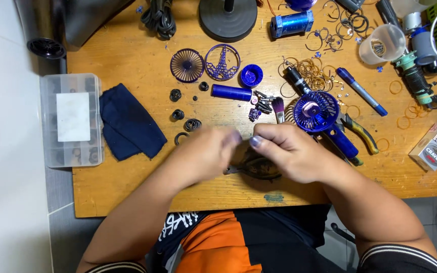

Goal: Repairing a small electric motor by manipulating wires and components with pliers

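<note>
A dark tool, seemingly pliers, lies on the bench just under both hands, near the front edge. Left of it, a clear parts box and a dark cloth are seen. The left hand is blurred, its fingers curled; what is gripped cannot be told. The right hand is pinched closed on something small. Work is best kept low over the bench, away from the blue fan.

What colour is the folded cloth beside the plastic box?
Dark navy blue cloth, plain with no pattern, seen in the head view beside the clear plastic box.
</note>
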